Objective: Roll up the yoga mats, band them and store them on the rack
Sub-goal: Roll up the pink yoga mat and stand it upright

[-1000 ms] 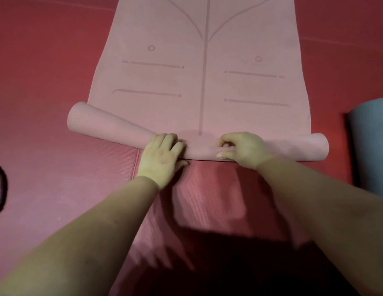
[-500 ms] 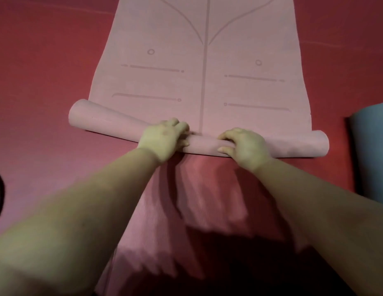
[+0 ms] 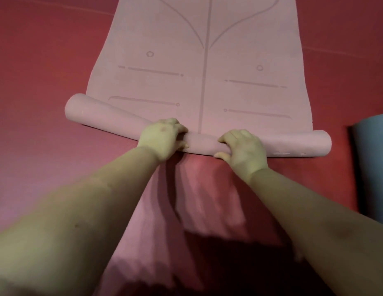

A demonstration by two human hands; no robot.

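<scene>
Red floor fills the view, ribbed in texture, with a paler pink strip of it running under the forearms toward the camera. Pink yoga mat lies on the floor, centre of view, its far part flat and unrolled, extending out of the top edge; printed alignment marks visible: one centre line, two curved lines branching from it, short horizontal bars and small circles on each side. Near end of the mat is rolled into a tube lying across the view, not square to the flat part: left end of the tube sits farther from the camera and sticks out past the mat's left edge, right end is nearer and sticks out slightly past the right edge. Blue mat at the right border, partly cut off, apart from the pink tube's right end. Both forearms bare, reaching forward. Left hand on the tube just left of centre, fingers curled over its top, thumb at the near side. Right hand on the tube just right of centre, fingers curled over the top, thumb against the near underside. Both hands grip the tube; a bare stretch of tube shows between them.
</scene>
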